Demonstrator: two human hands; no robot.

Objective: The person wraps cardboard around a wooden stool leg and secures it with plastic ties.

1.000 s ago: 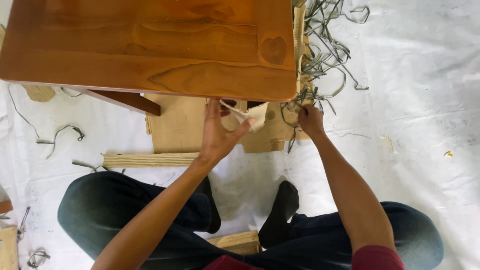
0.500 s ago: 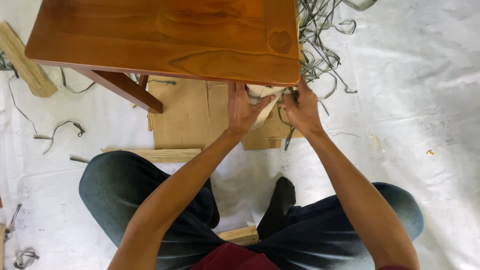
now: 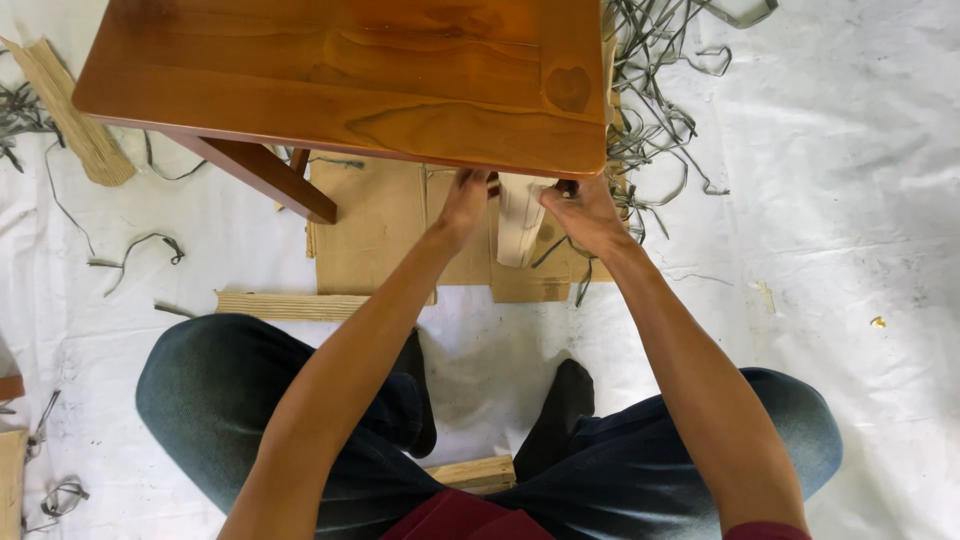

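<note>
From the head view, the person sits on the floor with legs spread and both arms stretched forward to the near edge of a glossy brown wooden table (image 3: 340, 80). A strip of pale paper or cloth (image 3: 520, 220) hangs from under that edge, over flattened cardboard (image 3: 375, 230) lying on the white floor sheet (image 3: 850, 200). The left hand (image 3: 466, 200) presses its curled fingers up against the underside of the edge just left of the strip, and whether it pinches anything cannot be told. The right hand (image 3: 583, 210) is closed on the strip's upper right side, fingertips tucked beneath the tabletop. The step in hand looks like fitting or wrapping the strip around a table part hidden under the edge; the next move would probably call for keeping it taut with both hands close together. A tangle of grey strapping (image 3: 650, 110) lies just beyond the right hand, and a wood slat (image 3: 300, 305) lies by the left knee.
</note>
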